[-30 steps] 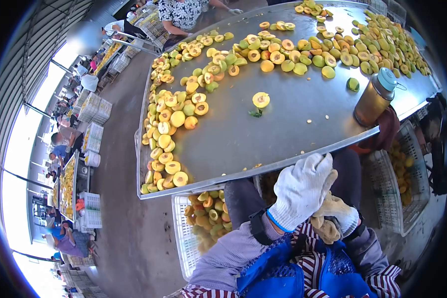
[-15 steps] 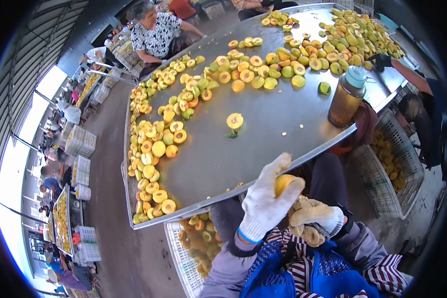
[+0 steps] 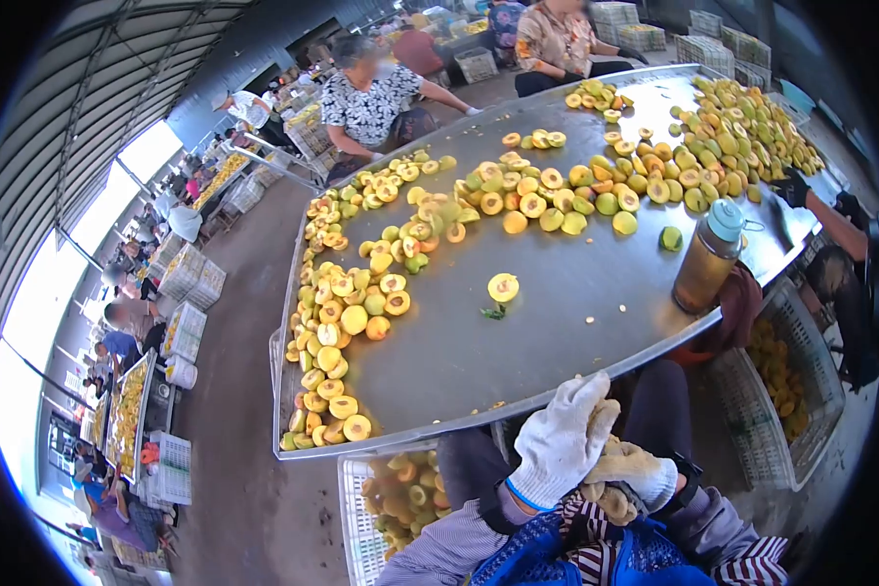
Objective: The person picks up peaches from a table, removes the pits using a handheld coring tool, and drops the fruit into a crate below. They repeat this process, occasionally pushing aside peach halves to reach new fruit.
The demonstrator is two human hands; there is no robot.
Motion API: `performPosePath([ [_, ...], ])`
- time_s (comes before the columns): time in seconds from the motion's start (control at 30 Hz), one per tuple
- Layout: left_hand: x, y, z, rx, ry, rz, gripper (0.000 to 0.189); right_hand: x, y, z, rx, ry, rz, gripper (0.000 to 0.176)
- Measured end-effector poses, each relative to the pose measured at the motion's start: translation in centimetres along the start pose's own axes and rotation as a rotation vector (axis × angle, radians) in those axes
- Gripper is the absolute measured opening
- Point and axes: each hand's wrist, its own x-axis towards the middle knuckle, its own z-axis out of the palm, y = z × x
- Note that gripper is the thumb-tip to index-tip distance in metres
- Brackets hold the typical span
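Note:
My left hand (image 3: 563, 441), in a white knitted glove with a blue-edged cuff, is closed just off the near edge of the metal table (image 3: 459, 361). Its fingers point up and lie together; whatever they hold is hidden. Touching it from below, my right hand (image 3: 631, 475) wears a soiled tan glove and has its fingers curled in; its grip is hidden too. Both hands are over my lap. On the table beyond them lies a single peach half (image 3: 503, 287), cut face up, with a green leaf (image 3: 494, 313) beside it.
Heaped peach halves (image 3: 337, 332) line the table's left side and far right. A bottle (image 3: 710, 256) stands near the right edge. Crates of peaches (image 3: 361, 527) flank my legs. A person in a patterned top (image 3: 371, 105) sits opposite; a dark-gloved hand (image 3: 791, 188) reaches in from the right.
The yellow peach piece that showed in my left hand is out of sight. My left fingers have come together, and both hands sit lower. The view has tilted up, showing more people behind.

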Motion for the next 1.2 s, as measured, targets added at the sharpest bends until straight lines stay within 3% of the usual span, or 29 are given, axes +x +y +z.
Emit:
performPosePath([
  [0.07,0.2,0.1,-0.3,-0.007,0.034,0.117,0.037,0.2,0.7,-1.1,0.050,-0.018,-0.004,0.028],
  [0.2,1.3,0.4,-0.4,-0.007,-0.151,-0.106,0.023,0.6,0.8,-0.4,-0.002,0.053,-0.122,0.028],
  [0.23,1.4,-0.1,-0.1,-0.128,-0.111,-0.131,0.020,0.6,0.4,0.0,-0.024,0.052,-0.152,0.028],
  [0.27,1.5,-0.1,0.0,-0.164,-0.142,-0.218,0.021,0.4,-0.1,0.5,-0.041,0.127,-0.080,0.027],
  [0.33,1.2,0.5,0.2,-0.102,-0.009,-0.076,0.025,0.0,-0.2,0.0,0.027,0.058,-0.070,0.026],
  [0.37,0.9,0.5,0.2,-0.094,0.016,0.020,0.026,0.8,1.3,-1.7,-0.007,0.029,-0.170,0.026],
  [0.43,0.6,0.0,0.0,-0.081,0.059,0.219,0.029,0.5,1.3,-1.8,0.028,-0.018,-0.029,0.028],
  [0.57,0.3,-0.5,0.9,-0.091,-0.024,0.041,0.024,0.9,1.5,-1.9,0.089,-0.052,0.037,0.032],
  [0.6,0.5,-1.0,0.9,-0.281,-0.102,-0.105,0.026,1.0,1.6,-1.9,0.110,-0.059,0.036,0.032],
  [0.67,1.0,-0.5,0.7,-0.249,-0.043,-0.068,0.027,0.5,0.1,-1.0,0.011,-0.028,0.045,0.034],
  [0.7,1.2,0.1,0.4,-0.275,-0.021,-0.067,0.029,0.4,0.3,-1.5,0.023,-0.131,-0.030,0.035],
  [0.77,1.0,0.2,0.5,-0.145,-0.021,0.085,0.029,2.8,3.8,-4.9,-0.035,-0.144,-0.162,0.034],
  [0.8,1.0,0.2,0.4,-0.076,-0.019,0.163,0.029,2.3,3.5,-4.2,0.044,-0.152,-0.125,0.033],
  [0.87,0.9,0.0,0.7,-0.084,-0.091,0.095,0.031,1.2,2.9,-2.8,0.202,-0.160,-0.051,0.033],
  [0.97,1.0,-0.4,1.4,-0.212,-0.063,0.016,0.029,0.8,1.7,-2.2,0.077,-0.084,-0.009,0.033],
  [1.07,1.0,-0.5,1.3,-0.188,0.081,0.247,0.028,0.8,1.5,-2.9,0.212,-0.223,0.050,0.031],
  [1.1,1.2,-0.5,1.0,-0.178,0.037,0.279,0.028,0.7,1.6,-2.6,0.211,-0.217,0.042,0.031],
  [1.2,1.3,-1.2,1.6,-0.130,-0.029,0.145,0.028,0.6,0.8,-1.5,0.064,-0.045,0.018,0.032],
])
